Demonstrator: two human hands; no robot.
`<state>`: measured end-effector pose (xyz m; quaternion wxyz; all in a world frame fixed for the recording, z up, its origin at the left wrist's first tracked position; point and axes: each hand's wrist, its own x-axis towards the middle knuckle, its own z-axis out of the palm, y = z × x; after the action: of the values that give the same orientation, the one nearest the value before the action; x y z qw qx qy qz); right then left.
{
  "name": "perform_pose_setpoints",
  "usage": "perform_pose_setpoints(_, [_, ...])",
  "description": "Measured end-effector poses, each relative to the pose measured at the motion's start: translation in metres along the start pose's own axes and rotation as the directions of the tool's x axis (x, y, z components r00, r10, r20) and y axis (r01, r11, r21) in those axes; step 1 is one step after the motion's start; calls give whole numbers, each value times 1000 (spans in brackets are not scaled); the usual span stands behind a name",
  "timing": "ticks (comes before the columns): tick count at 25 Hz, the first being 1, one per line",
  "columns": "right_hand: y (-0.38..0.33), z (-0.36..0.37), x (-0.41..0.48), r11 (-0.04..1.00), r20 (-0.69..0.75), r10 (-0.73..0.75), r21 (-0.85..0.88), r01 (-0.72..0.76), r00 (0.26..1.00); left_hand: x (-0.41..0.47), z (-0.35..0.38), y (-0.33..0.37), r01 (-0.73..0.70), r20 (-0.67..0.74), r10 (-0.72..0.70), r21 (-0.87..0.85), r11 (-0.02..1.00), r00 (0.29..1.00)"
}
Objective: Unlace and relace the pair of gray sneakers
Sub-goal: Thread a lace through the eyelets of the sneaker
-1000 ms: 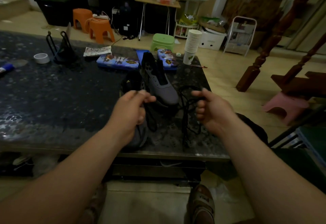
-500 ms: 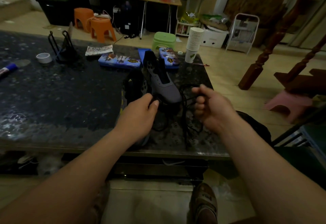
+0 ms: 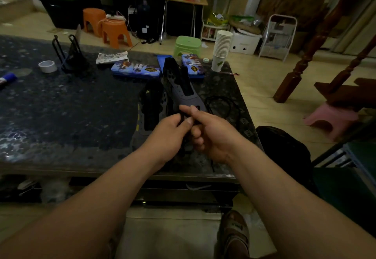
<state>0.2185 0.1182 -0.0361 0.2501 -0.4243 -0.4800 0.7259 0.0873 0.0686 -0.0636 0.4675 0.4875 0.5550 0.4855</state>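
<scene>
Both my hands meet over the near right part of the dark speckled tabletop [image 3: 61, 106]. The fingers [image 3: 188, 120] of my left hand [image 3: 166, 134] are pinched on a black shoelace [image 3: 206, 105]. My right hand [image 3: 215, 134] holds the same lace with its lower fingers curled and its forefinger reaching across. The rest of the lace lies looped near the tabletop's right edge. Just beyond my knuckles sit the two gray sneakers, their eyelets bare: the left sneaker [image 3: 150, 112] lies flat, and the right sneaker [image 3: 181, 87] beside it is tilted up. A stack of paper cups [image 3: 222, 44] stands at the far right corner, with blue pencil cases [image 3: 135, 69] behind the shoes.
</scene>
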Motion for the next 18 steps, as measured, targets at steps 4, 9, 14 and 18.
perform_pose_setpoints(4, [-26, -34, -1, 969, -130, 5, 246, 27, 991, 4, -22, -4, 30, -137, -5, 176, 984, 991])
perform_pose_setpoints(9, [-45, -109, 8, 963, -515, 1, 232, 138, 857, 2, -42, -4, 121, -252, -2, 458, 881, 968])
perform_pose_setpoints(14, [-43, -131, 15, 862, -581, 23, 423, 278, 813, 4, -51, -11, 195, -257, -50, 576, 794, 965])
perform_pose_setpoints(18, [-44, -114, 12, 943, -597, -80, 213, 254, 798, 3, -41, -4, 148, -172, -55, 591, 793, 983])
